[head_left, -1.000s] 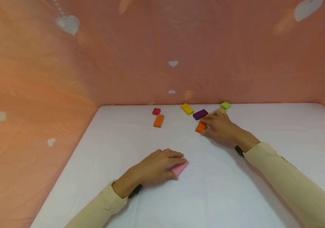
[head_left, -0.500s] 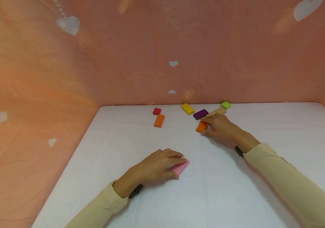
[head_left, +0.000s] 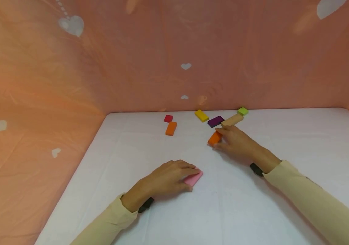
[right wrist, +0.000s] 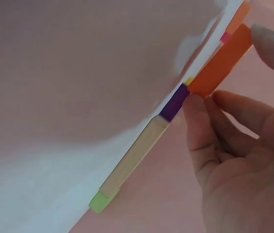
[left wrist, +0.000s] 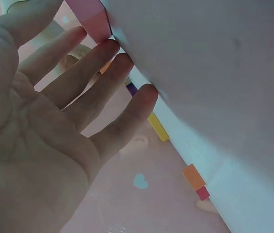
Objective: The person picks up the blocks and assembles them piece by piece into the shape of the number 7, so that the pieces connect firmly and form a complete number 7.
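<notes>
In the head view, the left hand held the pink block on the near part of the table, thumb and forefinger to either side, while the right hand pinched an orange block farther off, near the purple block. In the left wrist view, the other fingers fanned out — wide, apparently slack. In the right wrist view, thumb and fingertips spanned the orange block end to end; whether it cleared the table could not be told. Both blocks seemed light, stiff, sturdy, perhaps slightly slick — opposite ends or edges likely offered the surest hold.
</notes>
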A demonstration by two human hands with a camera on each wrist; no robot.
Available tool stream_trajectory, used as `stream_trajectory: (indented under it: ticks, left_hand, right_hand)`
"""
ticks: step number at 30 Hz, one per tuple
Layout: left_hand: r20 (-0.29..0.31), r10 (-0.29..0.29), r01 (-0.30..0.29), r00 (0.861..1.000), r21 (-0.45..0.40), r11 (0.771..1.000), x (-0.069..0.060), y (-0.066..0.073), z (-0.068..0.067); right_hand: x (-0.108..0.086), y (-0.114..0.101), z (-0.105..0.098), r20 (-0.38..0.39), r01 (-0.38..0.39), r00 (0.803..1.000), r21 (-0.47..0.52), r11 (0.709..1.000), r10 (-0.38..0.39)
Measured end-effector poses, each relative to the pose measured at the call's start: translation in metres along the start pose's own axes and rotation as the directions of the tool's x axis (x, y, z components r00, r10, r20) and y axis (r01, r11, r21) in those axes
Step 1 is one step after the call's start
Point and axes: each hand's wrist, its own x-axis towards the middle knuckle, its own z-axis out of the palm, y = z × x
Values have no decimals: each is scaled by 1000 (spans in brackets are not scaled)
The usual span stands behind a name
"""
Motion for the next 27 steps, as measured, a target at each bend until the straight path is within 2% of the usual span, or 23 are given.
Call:
stream_trajectory:
  ticks: [7, 12, 17, 20, 27]
  left_hand:
    - [8, -10, 9, 1000, 12, 1000, 0, 1, 1]
    - [0, -9, 9, 1000, 39, 999, 0, 2, 1]
    - [-16, -30, 31, 999, 46, 998, 0, 3, 2]
    - [-20, -36, 37, 999, 52, 998, 0, 3, 2]
    - [-35, -27, 29, 999, 61, 998, -1, 3, 2]
  right_hand:
    - [-10, -11, 6, -6, 29, 1000, -43, 999, -29]
    - [-17, -22, 11, 4, 38, 999, -33, 999, -38]
    - [-23, -30, 16, -6, 90, 996, -45, 995, -90]
    - [-25, -34, 18, -7, 95, 995, -44, 995, -95]
    - [-30, -39, 22, -10, 114, 993, -46, 992, -115]
